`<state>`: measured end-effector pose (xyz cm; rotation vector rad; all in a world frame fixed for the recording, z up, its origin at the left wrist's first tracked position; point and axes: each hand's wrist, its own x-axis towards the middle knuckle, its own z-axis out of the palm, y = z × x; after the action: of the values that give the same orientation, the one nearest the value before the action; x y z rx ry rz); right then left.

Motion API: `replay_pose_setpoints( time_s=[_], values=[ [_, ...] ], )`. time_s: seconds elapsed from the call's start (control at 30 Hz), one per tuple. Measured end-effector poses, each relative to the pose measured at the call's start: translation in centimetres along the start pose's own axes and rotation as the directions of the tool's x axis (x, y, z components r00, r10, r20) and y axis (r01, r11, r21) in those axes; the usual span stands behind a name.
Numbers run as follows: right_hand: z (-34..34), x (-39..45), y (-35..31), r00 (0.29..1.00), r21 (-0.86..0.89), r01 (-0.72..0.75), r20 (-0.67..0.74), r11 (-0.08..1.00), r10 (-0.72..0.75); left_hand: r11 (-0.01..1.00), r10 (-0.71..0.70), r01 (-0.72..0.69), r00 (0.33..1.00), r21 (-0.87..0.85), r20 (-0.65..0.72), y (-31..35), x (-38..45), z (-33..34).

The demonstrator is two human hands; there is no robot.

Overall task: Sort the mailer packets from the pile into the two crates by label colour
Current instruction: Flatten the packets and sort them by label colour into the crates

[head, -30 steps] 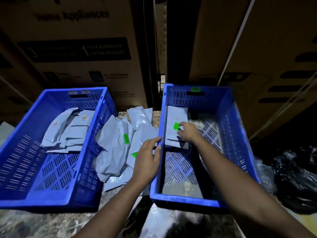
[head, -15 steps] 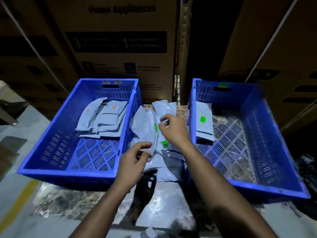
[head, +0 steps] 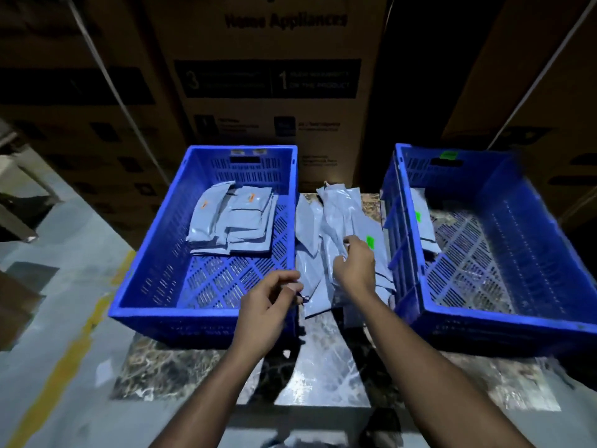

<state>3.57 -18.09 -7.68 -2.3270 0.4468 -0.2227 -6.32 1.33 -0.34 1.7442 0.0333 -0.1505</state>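
Fingers of the right hand [head: 355, 270] were curled into the pile of grey mailer packets [head: 336, 240] at centre frame, gripping the plastic of one packet; a green label [head: 370, 242] showed just right of the knuckles. Fingers of the left hand [head: 268, 305] were curled at lower centre, thumb and forefinger drawn together at the near left edge of the pile; whether they actually pinched a packet corner could not be told. The pile lay on a marbled table top [head: 323, 367] between two blue crates. Left crate [head: 206, 312], centre left of the frame, held a stack of grey packets [head: 232, 224] in its far half, two with small orange labels visible. Right crate [head: 504, 321], at the right of the frame, held one packet with a green label [head: 423, 221] lying against its left wall; a green tag [head: 448, 154] sat on its far rim. Large cardboard boxes [head: 271, 76] filled the upper frame behind the crates.
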Motion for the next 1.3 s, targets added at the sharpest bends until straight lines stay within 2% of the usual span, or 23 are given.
replay_pose_setpoints(
  time_s=[0.07, 0.13, 0.2, 0.27, 0.33, 0.43, 0.5, 0.6, 0.7, 0.73, 0.77, 0.83, 0.87, 0.9, 0.93, 0.97, 1.0, 1.07, 1.13, 1.2, 1.3],
  values=[
    [-2.0, -3.2, 1.0, 0.984, -0.015, 0.144, -0.105, 0.99, -0.144, 0.999, -0.013, 0.017, 0.997, -0.049, 0.073, -0.2, -0.5, 0.5],
    [-4.1, -7.1, 2.6, 0.938, -0.08, 0.275, -0.196, 0.958, -0.286, 0.993, -0.044, 0.059, 0.988, -0.098, 0.15, -0.7, -1.1, 1.3],
    [-5.8, -11.0, 4.7, 0.886, -0.198, 0.369, -0.221, 0.908, -0.408, 0.99, -0.089, 0.111, 0.971, -0.087, 0.221, -1.8, -1.7, 2.4],
    [-6.8, -14.2, 7.7, 0.843, -0.367, 0.422, -0.178, 0.829, -0.507, 0.987, -0.145, 0.159, 0.944, -0.023, 0.296, -3.4, -2.6, 3.9],
    [-7.5, -16.6, 11.0, 0.804, -0.496, 0.458, -0.122, 0.737, -0.581, 0.957, -0.261, 0.288, 0.897, -0.026, 0.357, -5.0, -3.8, 5.5],
    [-8.0, -18.5, 14.7, 0.732, -0.589, 0.543, -0.018, 0.599, -0.681, 0.816, -0.502, 0.567, 0.792, -0.112, 0.349, -7.7, -4.7, 7.6],
    [-8.1, -18.9, 16.3, 0.658, -0.609, 0.626, 0.077, 0.487, -0.749, 0.724, -0.619, 0.675, 0.726, -0.141, 0.3, -10.0, -4.5, 8.7],
    [-7.4, -19.0, 18.8, 0.58, -0.564, 0.736, 0.238, 0.375, -0.78, 0.656, -0.672, 0.716, 0.698, -0.238, 0.249, -13.0, -4.2, 9.9],
    [-6.7, -19.9, 21.2, 0.599, -0.518, 0.756, 0.304, 0.399, -0.74, 0.677, -0.7, 0.717, 0.697, -0.167, 0.153, -15.2, -4.8, 10.4],
    [-6.6, -20.3, 21.6, 0.615, -0.5, 0.753, 0.302, 0.428, -0.729, 0.715, -0.685, 0.693, 0.721, -0.091, 0.101, -15.5, -5.4, 10.4],
    [-6.7, -20.6, 21.6, 0.634, -0.479, 0.742, 0.276, 0.469, -0.722, 0.767, -0.641, 0.638, 0.767, 0.061, 0.031, -15.5, -6.1, 10.2],
    [-7.1, -20.9, 20.8, 0.68, -0.432, 0.704, 0.182, 0.563, -0.71, 0.791, -0.459, 0.448, 0.885, 0.417, -0.082, -15.3, -7.4, 9.8],
    [-7.1, -20.8, 20.2, 0.704, -0.405, 0.684, 0.147, 0.607, -0.694, 0.785, -0.322, 0.321, 0.942, 0.53, -0.094, -14.8, -7.8, 9.9],
    [-7.0, -20.5, 19.7, 0.731, -0.377, 0.662, 0.133, 0.648, -0.669, 0.77, -0.133, 0.147, 0.989, 0.62, -0.07, -14.3, -8.0, 10.1],
    [-6.6, -20.0, 19.2, 0.763, -0.367, 0.632, 0.144, 0.683, -0.63, 0.725, 0.073, -0.061, 0.997, 0.686, 0.011, -14.1, -7.8, 10.3],
    [-5.9, -19.5, 19.0, 0.802, -0.383, 0.59, 0.176, 0.711, -0.571, 0.639, 0.227, -0.254, 0.964, 0.727, 0.137, -14.4, -7.3, 10.6],
    [-5.2, -19.1, 19.0, 0.839, -0.416, 0.542, 0.22, 0.73, -0.498, 0.541, 0.297, -0.393, 0.916, 0.744, 0.268, -14.8, -6.7, 11.0],
    [-4.0, -18.7, 19.2, 0.874, -0.465, 0.481, 0.321, 0.743, -0.366, 0.418, 0.23, -0.512, 0.859, 0.75, 0.458, -16.9, -5.3, 11.6],
    [-3.2, -18.9, 19.9, 0.873, -0.473, 0.47, 0.374, 0.745, -0.313, 0.362, 0.106, -0.548, 0.828, 0.754, 0.55, -18.8, -4.7, 11.7],
    [-3.0, -19.3, 20.5, 0.87, -0.447, 0.474, 0.369, 0.758, -0.326, 0.309, 0.049, -0.565, 0.813, 0.765, 0.581, -20.4, -4.9, 11.5],
    [-2.6, -19.7, 20.7, 0.876, -0.372, 0.469, 0.313, 0.801, -0.367, 0.249, 0.035, -0.572, 0.812, 0.782, 0.583, -20.9, -5.2, 11.4]
  ],
)
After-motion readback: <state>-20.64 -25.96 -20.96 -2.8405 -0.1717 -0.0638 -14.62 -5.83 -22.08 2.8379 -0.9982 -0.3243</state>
